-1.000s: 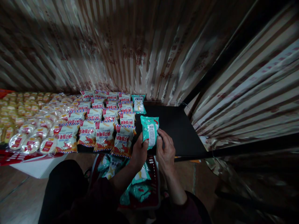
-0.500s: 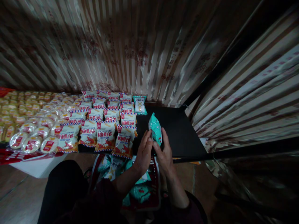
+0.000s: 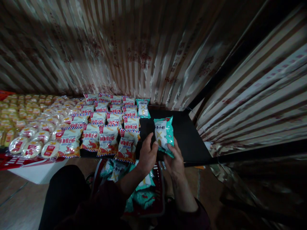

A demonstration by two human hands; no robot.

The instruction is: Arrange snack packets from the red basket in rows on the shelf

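A teal and white snack bag (image 3: 164,133) is held above the black tabletop (image 3: 184,127), its printed front facing up toward me. My right hand (image 3: 174,158) grips its lower right edge, the thumb on the front. My left hand (image 3: 148,154) is just left of the bag, fingers extended and apart from it. A matching teal snack bag (image 3: 143,108) lies at the back of the table, beside rows of white, orange and red snack bags (image 3: 108,139). Below my forearms, a dark red basket (image 3: 159,195) contains several more teal bags (image 3: 144,198).
Round wrapped cakes (image 3: 33,147) and smaller yellow packets (image 3: 24,111) cover the left of the table. Striped, wrinkled sheeting (image 3: 144,48) hangs behind it. A dark frame bar (image 3: 259,153) runs along the right. My knee (image 3: 64,188) is at the lower left.
The teal bag has turned from edge-on to show its printed front. My left hand has come off it, while my right hand has shifted slightly right and keeps hold.
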